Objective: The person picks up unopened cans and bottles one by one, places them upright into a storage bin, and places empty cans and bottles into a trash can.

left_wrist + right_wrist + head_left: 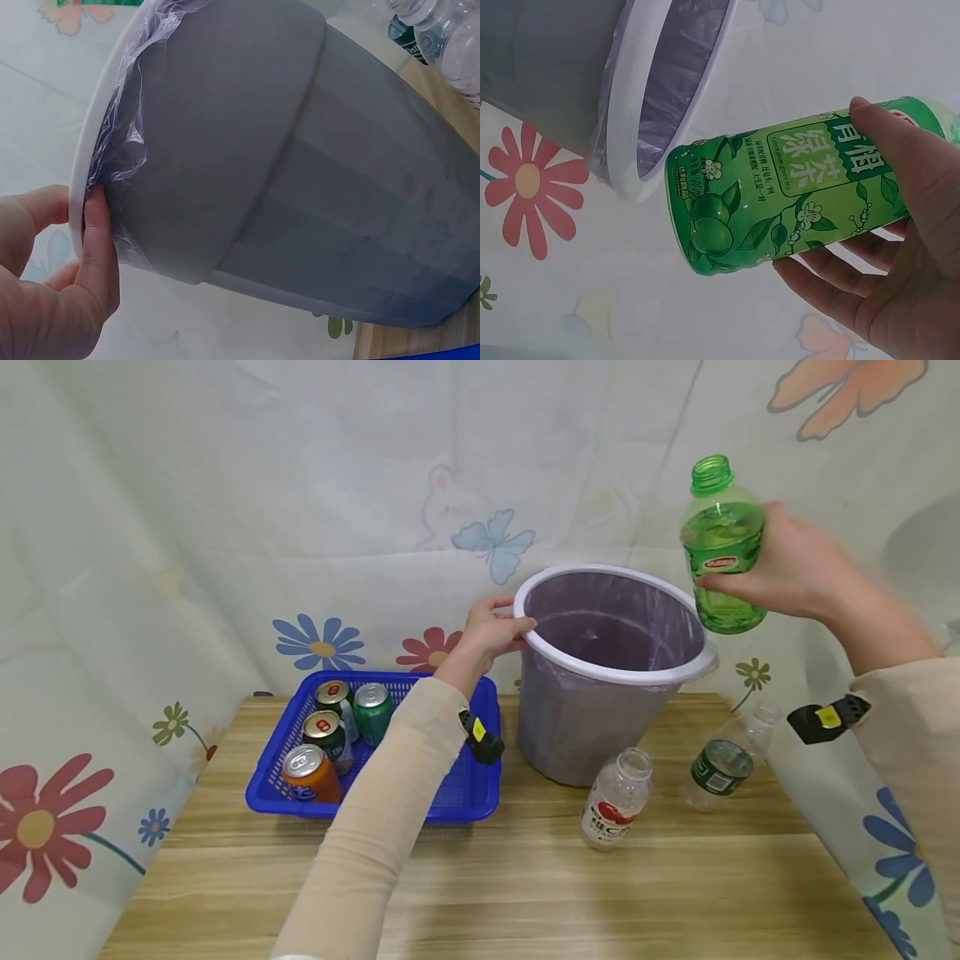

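Note:
My left hand (491, 631) pinches the white rim of a grey trash can (585, 718), thumb on one side and fingers on the other, as the left wrist view confirms. A thin purplish plastic liner (127, 142) is tucked over that rim. The can leans a little on the table. Up at the right, my right hand (798, 564) grips a green tea bottle (723, 560) with no cap on its neck. In the right wrist view the green tea bottle (780, 187) shows its printed label, its base close beside the can's rim (634, 90).
A blue plastic basket (258, 785) at the left holds several drink cans, among them an orange can (315, 777) and a green can (372, 714). Before the trash can stand a clear bottle with a red-marked label (611, 806) and a clear bottle with a dark green label (720, 768).

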Tool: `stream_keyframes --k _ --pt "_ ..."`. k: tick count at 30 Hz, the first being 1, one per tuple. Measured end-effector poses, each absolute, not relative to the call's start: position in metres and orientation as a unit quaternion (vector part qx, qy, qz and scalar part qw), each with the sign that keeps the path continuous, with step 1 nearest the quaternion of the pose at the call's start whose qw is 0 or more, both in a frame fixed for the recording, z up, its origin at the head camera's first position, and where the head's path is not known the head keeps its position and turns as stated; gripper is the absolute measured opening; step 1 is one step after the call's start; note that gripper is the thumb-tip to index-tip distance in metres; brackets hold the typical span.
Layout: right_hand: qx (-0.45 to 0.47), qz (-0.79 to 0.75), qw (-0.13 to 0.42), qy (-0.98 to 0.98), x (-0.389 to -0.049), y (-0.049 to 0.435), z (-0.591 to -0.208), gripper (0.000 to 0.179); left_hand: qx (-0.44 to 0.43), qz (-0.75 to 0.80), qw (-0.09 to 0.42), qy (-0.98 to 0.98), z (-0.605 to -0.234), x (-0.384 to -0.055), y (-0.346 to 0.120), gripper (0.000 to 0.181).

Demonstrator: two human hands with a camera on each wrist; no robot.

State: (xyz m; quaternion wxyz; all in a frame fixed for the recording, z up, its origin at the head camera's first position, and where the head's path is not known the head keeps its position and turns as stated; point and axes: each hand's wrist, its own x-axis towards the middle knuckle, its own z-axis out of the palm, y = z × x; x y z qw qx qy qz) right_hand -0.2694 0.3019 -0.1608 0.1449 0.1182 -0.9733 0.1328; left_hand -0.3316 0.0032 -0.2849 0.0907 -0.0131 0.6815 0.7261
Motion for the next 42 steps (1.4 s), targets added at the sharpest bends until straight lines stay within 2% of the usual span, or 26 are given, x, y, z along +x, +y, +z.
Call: stream_keyframes --k 7,16,29,42 --pt "0.128 0.12 0.143 -0.974 -0.275 0.292 -0.165 0.064 -0.01 0.724 0.088 0.684 -0.285 -0.331 0.003 0.053" --pt "0.127 0.104 0.115 -0.98 -0.278 0.277 -0.173 0.087 -0.01 0.723 0.088 0.685 -0.284 -0.33 0.002 0.053" --pt "0.16 0.102 0.084 -0.978 -0.282 0.257 -0.18 0.081 -0.017 0.722 0.088 0.686 -0.285 -0.33 0.002 0.054" --pt "0.18 0.098 0.066 -0.977 -0.284 0.249 -0.187 0.082 -0.012 0.723 0.088 0.685 -0.286 -0.331 0.002 0.056"
